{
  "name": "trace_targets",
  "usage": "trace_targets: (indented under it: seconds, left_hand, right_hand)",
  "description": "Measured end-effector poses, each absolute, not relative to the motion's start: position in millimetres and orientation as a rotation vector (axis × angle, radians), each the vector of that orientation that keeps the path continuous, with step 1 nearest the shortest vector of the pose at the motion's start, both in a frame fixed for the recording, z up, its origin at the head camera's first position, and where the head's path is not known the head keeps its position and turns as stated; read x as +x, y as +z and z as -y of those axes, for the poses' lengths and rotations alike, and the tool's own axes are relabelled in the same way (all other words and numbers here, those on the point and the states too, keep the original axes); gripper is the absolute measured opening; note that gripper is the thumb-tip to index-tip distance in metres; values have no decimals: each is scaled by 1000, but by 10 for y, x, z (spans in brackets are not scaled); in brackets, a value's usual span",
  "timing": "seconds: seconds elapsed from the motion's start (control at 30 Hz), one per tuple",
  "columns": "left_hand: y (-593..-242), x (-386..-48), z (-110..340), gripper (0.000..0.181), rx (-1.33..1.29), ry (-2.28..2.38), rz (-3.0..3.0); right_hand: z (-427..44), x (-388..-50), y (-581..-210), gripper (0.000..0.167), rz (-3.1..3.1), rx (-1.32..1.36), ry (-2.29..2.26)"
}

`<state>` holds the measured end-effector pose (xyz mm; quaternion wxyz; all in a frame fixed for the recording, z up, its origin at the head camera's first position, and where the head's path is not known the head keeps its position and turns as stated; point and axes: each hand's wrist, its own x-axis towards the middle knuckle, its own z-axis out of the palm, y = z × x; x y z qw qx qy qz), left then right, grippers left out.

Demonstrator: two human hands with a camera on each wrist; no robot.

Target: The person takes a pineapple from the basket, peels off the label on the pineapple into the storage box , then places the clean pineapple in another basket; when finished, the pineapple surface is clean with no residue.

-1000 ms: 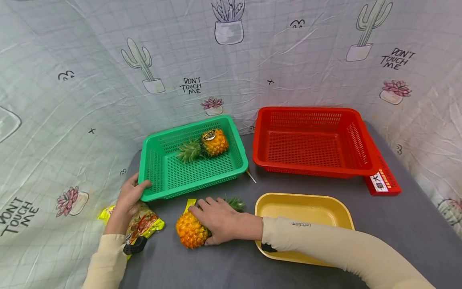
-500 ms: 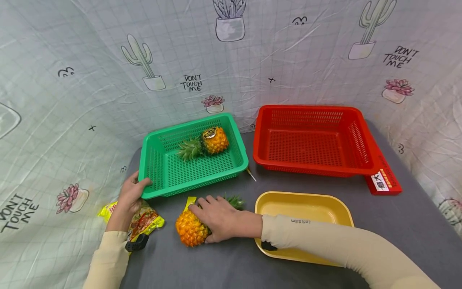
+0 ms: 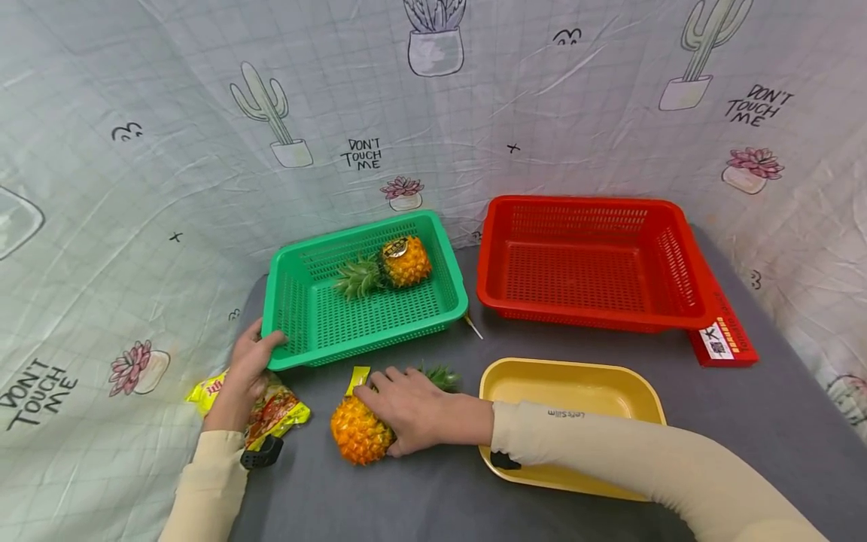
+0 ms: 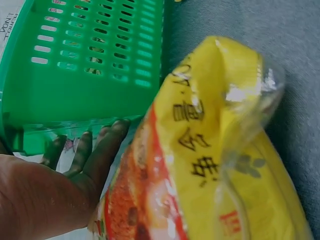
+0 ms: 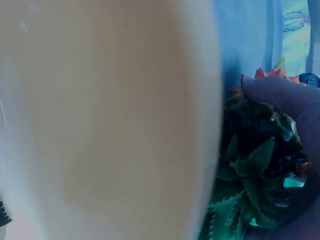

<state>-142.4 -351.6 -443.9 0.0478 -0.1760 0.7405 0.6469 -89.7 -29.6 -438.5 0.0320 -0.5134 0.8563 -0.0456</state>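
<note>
At the near left corner of a green plastic basket [image 3: 369, 342], my left hand [image 3: 245, 369] grips the rim, thumb over the edge and fingers outside below it. Inside that basket lies one pineapple [image 3: 405, 263] on its side, leaves to the left. My right hand [image 3: 415, 410] holds a second pineapple [image 3: 359, 430] lying on the grey table, with its crown pointing right and partly hidden. In the right wrist view, the thumb and fingers wrap around this fruit near its spiky leaves [image 5: 255, 162]. A yellow printed bag [image 4: 200, 145] lies beside my left hand, partly under the forearm.
A red basket [image 3: 576, 320] stands at the back right, over a flat red box [image 3: 728, 342]. My right forearm crosses a yellow tray [image 3: 569, 366]. A small yellow strip [image 3: 359, 376] shows behind the held pineapple. A thin stick [image 3: 474, 327] lies between the baskets.
</note>
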Motion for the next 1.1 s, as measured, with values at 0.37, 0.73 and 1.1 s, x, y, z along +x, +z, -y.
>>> trace_targets:
  seconds: [0.37,0.73,1.1]
  left_hand:
    - [-4414,-1448,3485,76,-561,1980,-2255]
    - [-4451,-1457,3512,77,-591,2005,-2228]
    - [-4471,-1454,3479,75,-645,2031,-2222]
  right_hand:
    - [250,-876,-4237,96,-2607,-1579,-150]
    - [172,-946,-4063,93,-2593,-1577,-178]
    - [118,-989,-3873,97,-2592,-1549,-211]
